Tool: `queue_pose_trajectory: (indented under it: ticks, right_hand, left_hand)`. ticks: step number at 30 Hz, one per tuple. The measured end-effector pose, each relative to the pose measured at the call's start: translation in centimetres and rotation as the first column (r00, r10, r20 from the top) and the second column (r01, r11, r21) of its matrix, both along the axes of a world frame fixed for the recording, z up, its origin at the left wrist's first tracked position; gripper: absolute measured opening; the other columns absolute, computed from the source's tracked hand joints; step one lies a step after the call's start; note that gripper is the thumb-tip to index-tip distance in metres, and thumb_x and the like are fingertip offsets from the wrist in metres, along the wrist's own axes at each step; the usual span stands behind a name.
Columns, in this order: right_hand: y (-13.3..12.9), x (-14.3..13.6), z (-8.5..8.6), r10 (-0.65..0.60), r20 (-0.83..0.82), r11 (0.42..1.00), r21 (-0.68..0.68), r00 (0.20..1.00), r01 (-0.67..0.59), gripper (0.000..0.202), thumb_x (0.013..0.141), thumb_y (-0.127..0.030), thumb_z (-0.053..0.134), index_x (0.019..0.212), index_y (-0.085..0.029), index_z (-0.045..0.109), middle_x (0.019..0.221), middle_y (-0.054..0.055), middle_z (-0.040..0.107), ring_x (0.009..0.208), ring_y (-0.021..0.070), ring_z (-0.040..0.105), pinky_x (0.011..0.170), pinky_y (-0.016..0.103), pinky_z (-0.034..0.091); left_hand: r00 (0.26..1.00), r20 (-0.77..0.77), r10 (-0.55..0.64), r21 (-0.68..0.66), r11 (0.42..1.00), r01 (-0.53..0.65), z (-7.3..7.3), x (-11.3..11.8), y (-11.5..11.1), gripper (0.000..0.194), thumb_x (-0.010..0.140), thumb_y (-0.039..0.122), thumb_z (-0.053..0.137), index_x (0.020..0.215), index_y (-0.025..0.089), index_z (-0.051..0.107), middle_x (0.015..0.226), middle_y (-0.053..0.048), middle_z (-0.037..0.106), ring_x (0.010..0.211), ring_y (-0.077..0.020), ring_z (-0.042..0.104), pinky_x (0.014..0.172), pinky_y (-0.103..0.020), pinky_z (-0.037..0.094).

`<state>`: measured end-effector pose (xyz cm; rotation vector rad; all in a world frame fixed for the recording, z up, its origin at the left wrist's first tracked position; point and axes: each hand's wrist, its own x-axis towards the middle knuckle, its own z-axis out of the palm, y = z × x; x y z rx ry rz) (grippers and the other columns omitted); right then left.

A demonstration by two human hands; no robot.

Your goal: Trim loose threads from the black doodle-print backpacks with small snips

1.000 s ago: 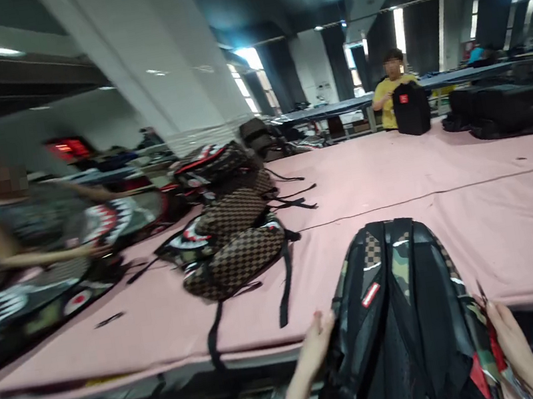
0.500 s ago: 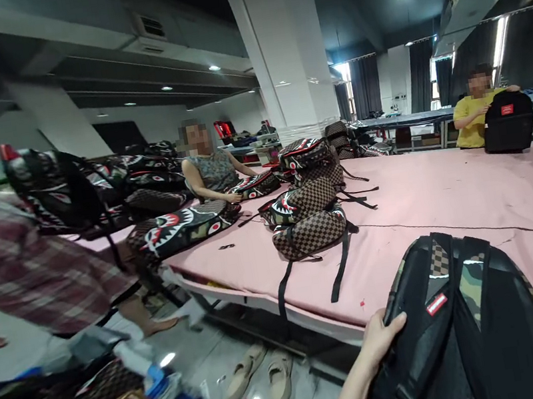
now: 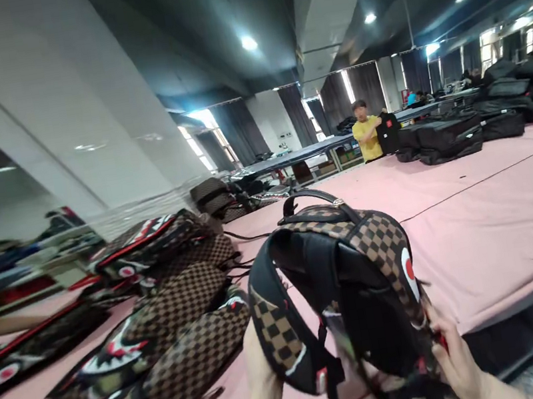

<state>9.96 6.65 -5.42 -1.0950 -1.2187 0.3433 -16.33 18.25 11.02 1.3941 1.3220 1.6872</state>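
Note:
A brown-and-black checkered backpack (image 3: pixel 378 236) with black straps and a red-and-white eye patch is held up over the near edge of the pink table (image 3: pixel 493 224). My left hand (image 3: pixel 259 355) is at its left side, behind the checkered shoulder strap, its fingers mostly hidden by the strap. At the bag's lower right, my right hand (image 3: pixel 455 351) is closed on its side, with something small and red by the fingers. The bag's lower part is blurred.
Checkered shark-face backpacks (image 3: pixel 180 355) lie on the table at left, others (image 3: pixel 148 252) stacked behind. A person in yellow (image 3: pixel 368 136) holds a black bag across the table. Black bags (image 3: pixel 449 137) sit at the far right. A white pillar (image 3: pixel 65 110) stands at left.
The view has swung right. The backpack has been raised and turned, now showing its checkered top and side. My right hand has come fully into view on the bag.

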Motion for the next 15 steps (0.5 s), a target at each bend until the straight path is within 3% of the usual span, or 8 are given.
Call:
queue_pose_trajectory:
  ticks: [4, 6, 8, 10, 12, 15]
  right_hand:
    - [-1.6, -1.5, -3.4, -0.072, -0.066, 0.992, -0.104, 0.995, 0.065, 0.038, 0.083, -0.053, 0.046, 0.104, -0.021, 0.052, 0.113, 0.013, 0.061, 0.104, 0.0259, 0.058, 0.084, 0.037, 0.048]
    - [-1.8, -1.7, -3.5, -0.043, -0.088, 0.992, -0.118, 0.995, 0.033, 0.039, 0.083, -0.054, 0.045, 0.103, -0.021, 0.051, 0.116, 0.014, 0.059, 0.107, 0.0264, 0.056, 0.086, 0.037, 0.047]
    - [-1.9, -2.0, -2.9, -0.021, -0.108, 0.992, -0.125, 0.994, 0.008, 0.039, 0.082, -0.056, 0.045, 0.101, -0.022, 0.051, 0.119, 0.014, 0.058, 0.110, 0.0269, 0.055, 0.087, 0.037, 0.048]
    - [-2.0, -2.6, -2.1, -0.044, -0.140, 0.990, -0.138, 0.989, 0.024, 0.038, 0.082, -0.056, 0.043, 0.099, -0.023, 0.051, 0.120, 0.013, 0.058, 0.110, 0.0270, 0.055, 0.086, 0.038, 0.048]
    - [-2.3, -3.4, -1.3, -0.056, -0.167, 0.991, -0.129, 0.984, 0.035, 0.036, 0.082, -0.057, 0.043, 0.096, -0.025, 0.051, 0.122, 0.012, 0.058, 0.113, 0.0279, 0.053, 0.086, 0.040, 0.048]
    - [-2.7, -4.5, -0.6, -0.026, -0.183, 0.993, -0.118, 0.983, 0.005, 0.032, 0.078, -0.057, 0.048, 0.089, -0.028, 0.054, 0.123, 0.009, 0.058, 0.114, 0.0305, 0.052, 0.085, 0.045, 0.049]
  left_hand:
    - [0.995, 0.046, 0.092, -0.011, 0.996, -0.092, 2.4, -0.9, -1.7, 0.045, 0.065, 0.049, 0.059, 0.088, 0.012, 0.066, 0.079, -0.005, 0.069, 0.078, -0.0217, 0.062, 0.073, -0.035, 0.052]
    - [0.975, 0.056, 0.215, 0.068, 0.974, -0.218, 3.6, -0.8, -3.0, 0.043, 0.069, 0.048, 0.056, 0.091, 0.012, 0.064, 0.088, -0.006, 0.067, 0.084, -0.0211, 0.062, 0.080, -0.035, 0.050]
    - [0.924, 0.024, 0.380, 0.215, 0.901, -0.376, 4.8, -0.2, -4.5, 0.040, 0.077, 0.045, 0.050, 0.098, 0.014, 0.061, 0.099, -0.007, 0.064, 0.093, -0.0205, 0.059, 0.088, -0.035, 0.046]
    - [0.878, -0.072, 0.472, 0.374, 0.829, -0.415, 6.0, 0.9, -6.1, 0.034, 0.081, 0.041, 0.048, 0.102, 0.017, 0.059, 0.103, -0.006, 0.062, 0.097, -0.0192, 0.057, 0.091, -0.034, 0.044]
    - [0.882, -0.238, 0.407, 0.488, 0.835, -0.253, 7.0, 2.2, -7.7, 0.029, 0.081, 0.037, 0.051, 0.102, 0.019, 0.059, 0.101, -0.005, 0.061, 0.095, -0.0181, 0.057, 0.089, -0.032, 0.045]
    - [0.849, -0.486, 0.208, 0.527, 0.844, 0.095, 8.6, 4.0, -9.1, 0.028, 0.081, 0.034, 0.054, 0.105, 0.020, 0.058, 0.101, -0.006, 0.060, 0.095, -0.0189, 0.056, 0.085, -0.033, 0.047]
